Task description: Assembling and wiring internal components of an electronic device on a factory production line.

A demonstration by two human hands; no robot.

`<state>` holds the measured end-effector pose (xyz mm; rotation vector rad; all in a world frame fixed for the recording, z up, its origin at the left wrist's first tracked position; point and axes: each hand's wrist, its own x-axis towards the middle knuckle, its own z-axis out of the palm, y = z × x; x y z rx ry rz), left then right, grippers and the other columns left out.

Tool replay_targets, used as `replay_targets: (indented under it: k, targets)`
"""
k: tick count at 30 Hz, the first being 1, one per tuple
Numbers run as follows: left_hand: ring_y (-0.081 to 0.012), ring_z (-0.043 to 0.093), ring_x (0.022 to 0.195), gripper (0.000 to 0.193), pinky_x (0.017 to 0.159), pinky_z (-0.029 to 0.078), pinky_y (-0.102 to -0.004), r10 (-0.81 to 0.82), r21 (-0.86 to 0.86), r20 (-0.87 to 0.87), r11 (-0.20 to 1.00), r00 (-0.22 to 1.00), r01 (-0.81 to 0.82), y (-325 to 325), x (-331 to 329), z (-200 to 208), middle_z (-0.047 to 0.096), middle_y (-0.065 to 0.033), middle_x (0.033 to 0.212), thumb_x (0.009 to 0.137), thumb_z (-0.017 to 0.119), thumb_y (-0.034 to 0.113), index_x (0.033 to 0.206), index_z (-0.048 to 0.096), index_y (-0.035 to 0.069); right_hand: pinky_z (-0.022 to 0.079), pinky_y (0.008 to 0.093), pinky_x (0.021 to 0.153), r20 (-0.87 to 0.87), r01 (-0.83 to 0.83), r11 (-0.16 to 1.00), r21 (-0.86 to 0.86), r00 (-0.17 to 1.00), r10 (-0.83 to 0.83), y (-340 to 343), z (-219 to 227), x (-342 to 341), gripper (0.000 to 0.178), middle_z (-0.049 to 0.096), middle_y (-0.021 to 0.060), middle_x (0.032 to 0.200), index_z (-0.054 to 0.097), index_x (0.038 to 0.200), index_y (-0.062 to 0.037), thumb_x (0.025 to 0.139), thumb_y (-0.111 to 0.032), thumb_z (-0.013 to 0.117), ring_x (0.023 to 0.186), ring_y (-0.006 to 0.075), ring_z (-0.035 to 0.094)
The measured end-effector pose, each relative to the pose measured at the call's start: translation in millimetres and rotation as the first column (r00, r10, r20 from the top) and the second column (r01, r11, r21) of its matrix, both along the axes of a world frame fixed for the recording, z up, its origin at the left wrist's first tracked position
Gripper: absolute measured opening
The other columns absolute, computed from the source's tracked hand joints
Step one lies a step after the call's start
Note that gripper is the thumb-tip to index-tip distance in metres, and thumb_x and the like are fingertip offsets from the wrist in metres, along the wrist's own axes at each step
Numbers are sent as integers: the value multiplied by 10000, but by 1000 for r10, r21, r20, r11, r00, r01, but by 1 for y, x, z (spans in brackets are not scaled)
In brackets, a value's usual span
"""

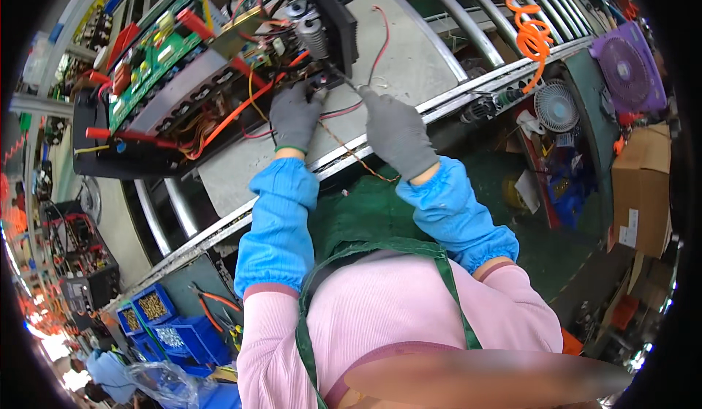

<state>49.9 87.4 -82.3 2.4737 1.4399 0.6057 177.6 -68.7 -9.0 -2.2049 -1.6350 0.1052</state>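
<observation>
My left hand [295, 118], in a grey glove, reaches into the front end of an open black machine chassis [131, 162]. Its fingers are curled at the wiring, and what they grip is hidden. Beside it, my right hand [398, 132], also gloved in grey, pinches a thin dark rod-like tool [344, 77] that points into the chassis next to a silver cylindrical part [312, 37]. A red and black wire [385, 39] runs from near the right fingertips across the bench. Below the hands hangs a twisted brown wire [349, 151]. The chassis holds a green circuit board [157, 76].
The chassis rests on a grey board [431, 65] over a roller conveyor [479, 25]. An orange coiled hose [530, 39] hangs at right, near a power screwdriver [482, 107]. Fans, including a purple one [629, 65], stand at right. Blue screw bins [194, 339] and pliers [212, 310] lie lower left.
</observation>
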Motion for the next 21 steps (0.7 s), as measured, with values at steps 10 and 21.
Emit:
replay_targets:
  k: [10,21]
  targets:
    - [-322,632,905,390,742,512,-440,-115,-128,-180,987,977,93,18,7,18,639,-146,945,776,697,439,907,674,73,418,223,568,-814,-146,972,-185,576,-68,8,10,26,505,531,-10,759,461,1425,-161,922,-116,443,653,58,457]
    - [-332,616,884,428,731,501,-453,-202,-45,-72,979,977,199,22,3,-7,617,-151,914,780,708,431,894,650,23,511,498,649,19,33,914,-404,999,-28,5,3,4,558,651,170,750,346,1459,-204,922,-183,495,704,364,653]
